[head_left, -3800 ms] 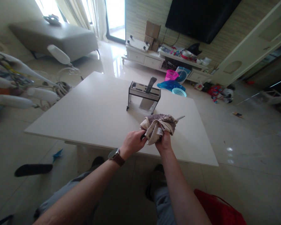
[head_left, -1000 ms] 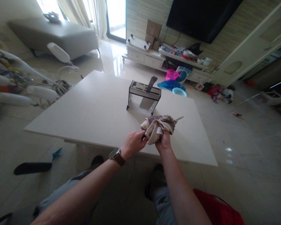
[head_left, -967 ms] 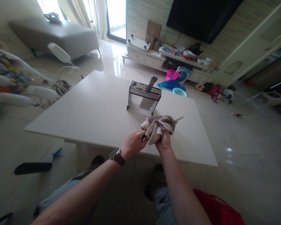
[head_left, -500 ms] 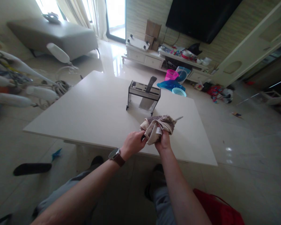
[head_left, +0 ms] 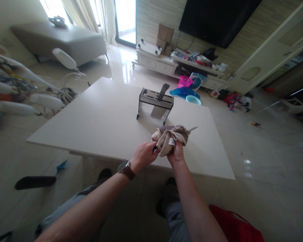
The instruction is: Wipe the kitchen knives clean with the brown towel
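My left hand [head_left: 145, 154] is closed around the dark handle of a knife [head_left: 193, 128]. Only the blade's tip sticks out on the right; the rest of the blade is covered by a brown and beige cloth [head_left: 171, 136]. My right hand [head_left: 176, 152] grips that bunched cloth from below, wrapped about the blade. Both hands are above the near edge of the white table [head_left: 91, 124]. Just beyond the cloth stands a knife block [head_left: 156, 101] with clear sides, and one broad-bladed knife with a black handle [head_left: 163, 91] is upright in it.
Past the table's far side are a blue plastic bag [head_left: 180, 92], a pink basket [head_left: 184, 81] and a light blue basket [head_left: 193, 99]. A low TV cabinet [head_left: 164, 68] lines the wall. A red bag [head_left: 234, 222] lies at lower right.
The whole view has shifted very slightly. Both hands keep their grip, and the cloth and knife stay in nearly the same place.
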`<state>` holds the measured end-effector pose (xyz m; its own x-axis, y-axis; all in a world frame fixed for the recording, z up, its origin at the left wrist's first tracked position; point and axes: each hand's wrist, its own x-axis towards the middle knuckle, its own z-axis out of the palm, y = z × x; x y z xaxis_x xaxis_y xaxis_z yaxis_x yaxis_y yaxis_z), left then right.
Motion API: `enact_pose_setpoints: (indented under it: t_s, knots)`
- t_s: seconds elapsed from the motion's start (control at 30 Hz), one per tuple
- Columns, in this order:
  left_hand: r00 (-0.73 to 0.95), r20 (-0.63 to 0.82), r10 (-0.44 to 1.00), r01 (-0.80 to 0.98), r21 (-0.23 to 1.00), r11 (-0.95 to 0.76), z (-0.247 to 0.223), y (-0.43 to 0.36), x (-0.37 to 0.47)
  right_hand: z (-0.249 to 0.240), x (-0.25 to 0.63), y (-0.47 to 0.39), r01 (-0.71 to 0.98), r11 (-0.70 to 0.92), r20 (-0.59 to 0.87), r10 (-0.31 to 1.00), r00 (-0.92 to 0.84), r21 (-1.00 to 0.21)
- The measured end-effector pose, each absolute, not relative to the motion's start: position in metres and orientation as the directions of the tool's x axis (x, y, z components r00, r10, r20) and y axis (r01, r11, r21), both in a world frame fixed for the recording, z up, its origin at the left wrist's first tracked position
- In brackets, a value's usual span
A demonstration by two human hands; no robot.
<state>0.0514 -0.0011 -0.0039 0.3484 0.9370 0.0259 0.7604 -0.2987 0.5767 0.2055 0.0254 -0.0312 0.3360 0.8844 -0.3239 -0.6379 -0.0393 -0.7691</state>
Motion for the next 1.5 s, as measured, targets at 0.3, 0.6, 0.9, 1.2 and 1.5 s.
enact_pose_setpoints:
  t_s: [0.3, 0.6, 0.9, 1.2, 1.5]
  knots:
    - [0.348, 0.033, 0.937, 0.756, 0.582, -0.301, -0.0053, -0.001, 0.0525, -0.0266, 0.205, 0.0246, -0.65, -0.054, -0.344, 0.88, 0.328, -0.758]
    - [0.339, 0.009, 0.941, 0.769, 0.573, -0.282, -0.0079, -0.0013, 0.0528, -0.0271, 0.2028, 0.0247, -0.653, -0.035, -0.349, 0.866, 0.358, -0.756]
    - [0.346, 0.027, 0.938, 0.764, 0.572, -0.299, -0.0064, -0.0009, 0.0528, -0.0284, 0.2035, 0.025, -0.648, -0.047, -0.343, 0.876, 0.34, -0.76]
    - [0.357, 0.047, 0.933, 0.752, 0.578, -0.316, -0.0079, -0.0004, 0.0532, -0.0279, 0.2047, 0.0246, -0.66, -0.052, -0.361, 0.868, 0.342, -0.75]
    - [0.349, 0.04, 0.936, 0.756, 0.578, -0.306, -0.0084, -0.0007, 0.0531, -0.0348, 0.2082, 0.0264, -0.663, -0.047, -0.344, 0.881, 0.325, -0.747]
